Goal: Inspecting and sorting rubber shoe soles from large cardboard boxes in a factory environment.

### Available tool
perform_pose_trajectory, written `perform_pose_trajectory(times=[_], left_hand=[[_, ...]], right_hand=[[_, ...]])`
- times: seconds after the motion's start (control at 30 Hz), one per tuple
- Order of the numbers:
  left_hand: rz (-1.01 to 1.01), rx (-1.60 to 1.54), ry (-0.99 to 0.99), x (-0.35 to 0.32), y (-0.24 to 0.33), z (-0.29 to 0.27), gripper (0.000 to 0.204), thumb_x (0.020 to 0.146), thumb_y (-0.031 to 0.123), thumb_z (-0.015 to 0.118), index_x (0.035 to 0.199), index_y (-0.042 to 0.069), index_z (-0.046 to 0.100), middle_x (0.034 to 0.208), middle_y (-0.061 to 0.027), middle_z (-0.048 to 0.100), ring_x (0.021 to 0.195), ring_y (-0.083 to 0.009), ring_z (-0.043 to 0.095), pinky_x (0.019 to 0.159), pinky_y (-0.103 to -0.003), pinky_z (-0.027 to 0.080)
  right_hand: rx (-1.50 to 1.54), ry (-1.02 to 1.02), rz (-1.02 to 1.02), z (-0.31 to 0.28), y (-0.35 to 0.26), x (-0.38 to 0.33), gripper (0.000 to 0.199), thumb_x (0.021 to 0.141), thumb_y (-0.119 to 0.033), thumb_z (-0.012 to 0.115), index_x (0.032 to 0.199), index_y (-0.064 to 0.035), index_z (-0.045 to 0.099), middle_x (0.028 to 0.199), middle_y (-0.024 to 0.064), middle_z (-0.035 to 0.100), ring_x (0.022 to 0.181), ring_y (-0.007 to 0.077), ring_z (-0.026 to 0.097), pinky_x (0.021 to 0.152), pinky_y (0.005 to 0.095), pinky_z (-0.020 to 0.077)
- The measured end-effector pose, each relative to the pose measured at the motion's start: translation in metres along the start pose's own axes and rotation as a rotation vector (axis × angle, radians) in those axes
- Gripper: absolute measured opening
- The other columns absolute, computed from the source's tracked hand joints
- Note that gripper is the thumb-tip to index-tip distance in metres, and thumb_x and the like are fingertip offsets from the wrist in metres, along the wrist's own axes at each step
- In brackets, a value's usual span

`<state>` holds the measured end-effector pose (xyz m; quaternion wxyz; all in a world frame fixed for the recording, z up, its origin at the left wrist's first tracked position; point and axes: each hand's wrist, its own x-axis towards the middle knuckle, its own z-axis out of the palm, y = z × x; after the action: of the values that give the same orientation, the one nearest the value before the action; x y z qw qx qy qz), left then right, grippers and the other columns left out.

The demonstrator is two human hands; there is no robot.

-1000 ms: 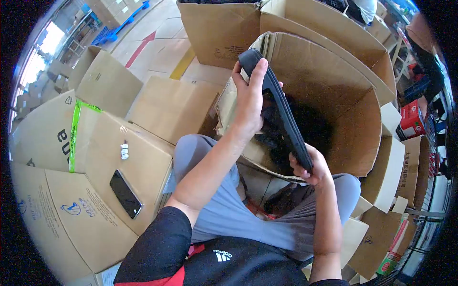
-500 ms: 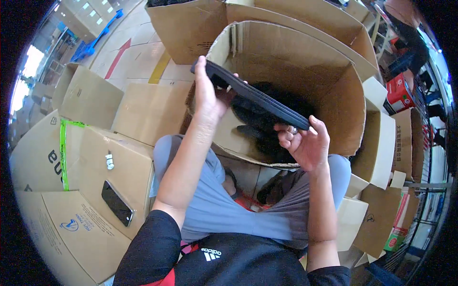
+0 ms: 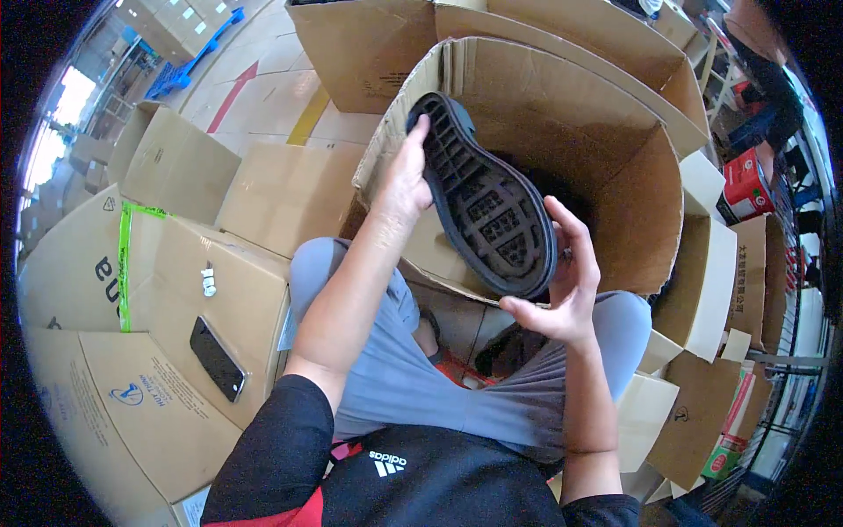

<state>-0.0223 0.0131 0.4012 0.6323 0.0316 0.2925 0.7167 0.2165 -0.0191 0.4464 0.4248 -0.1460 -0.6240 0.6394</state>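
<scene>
A black rubber shoe sole (image 3: 487, 206) is tilted above an open cardboard box, its ribbed tread facing me. My left hand (image 3: 408, 171) grips its narrower upper end along the left edge, the thumb lying on the tread and the other fingers hidden behind. At the wide lower end my right hand (image 3: 571, 281) is spread, thumb and fingers apart beside the edge. Whether its fingertips touch the rubber, I cannot tell. The box (image 3: 632, 176) stands in front of my knees, and dark things (image 3: 571, 189) inside it are mostly hidden behind the sole.
On cartons at my left lie a black phone (image 3: 217, 358) and a small white item (image 3: 208, 281). Open cardboard boxes (image 3: 702, 290) crowd the right, near a red can (image 3: 745, 186) and a wire rack. A blue pallet (image 3: 189, 61) sits far left. Another person (image 3: 760, 79) is at far right.
The sole has turned from nearly edge-on to show its tread and now stands steeper. My right hand has opened from its grip at the lower end.
</scene>
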Motion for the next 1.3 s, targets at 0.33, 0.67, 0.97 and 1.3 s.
perform_pose_trajectory(times=[0.33, 0.67, 0.97, 1.3], left_hand=[[0.015, 0.081, 0.022, -0.011, -0.006, 0.018, 0.032, 0.089, 0.037, 0.045, 0.093, 0.010, 0.061, 0.079, -0.0056, 0.065, 0.064, -0.0179, 0.061, 0.062, -0.034, 0.053], [0.275, 0.054, 0.014, -0.022, 0.006, 0.028, 0.039, 0.085, 0.045, 0.045, 0.083, 0.009, 0.060, 0.067, -0.0058, 0.060, 0.054, -0.0177, 0.058, 0.052, -0.031, 0.050], [0.377, 0.038, -0.071, -0.035, 0.016, 0.039, 0.037, 0.084, 0.044, 0.047, 0.087, 0.010, 0.061, 0.072, -0.0039, 0.062, 0.061, -0.0148, 0.059, 0.057, -0.029, 0.050], [0.530, 0.045, -0.106, -0.039, 0.016, 0.041, 0.031, 0.083, 0.035, 0.051, 0.096, 0.008, 0.060, 0.085, -0.0041, 0.064, 0.072, -0.0162, 0.060, 0.066, -0.031, 0.050]], right_hand=[[-0.388, -0.149, -0.161, -0.004, 0.009, -0.012, 0.100, 0.047, -0.016, 0.085, 0.127, 0.0002, 0.027, 0.116, 0.0137, 0.042, 0.110, 0.0209, 0.045, 0.096, 0.0324, 0.0345], [-0.426, -0.108, -0.261, 0.007, 0.010, -0.009, 0.076, 0.049, -0.020, 0.068, 0.117, -0.0050, 0.036, 0.101, 0.0163, 0.046, 0.088, 0.0270, 0.046, 0.079, 0.0361, 0.0362], [-0.479, -0.079, -0.218, 0.004, 0.021, -0.009, 0.066, 0.048, -0.010, 0.056, 0.109, -0.0079, 0.032, 0.099, 0.0166, 0.043, 0.086, 0.0244, 0.042, 0.079, 0.0357, 0.0341], [-0.557, 0.109, -0.072, 0.004, 0.034, -0.009, 0.041, 0.068, 0.002, 0.052, 0.104, -0.0050, 0.033, 0.092, 0.0097, 0.043, 0.080, 0.0159, 0.043, 0.076, 0.0282, 0.0382]])
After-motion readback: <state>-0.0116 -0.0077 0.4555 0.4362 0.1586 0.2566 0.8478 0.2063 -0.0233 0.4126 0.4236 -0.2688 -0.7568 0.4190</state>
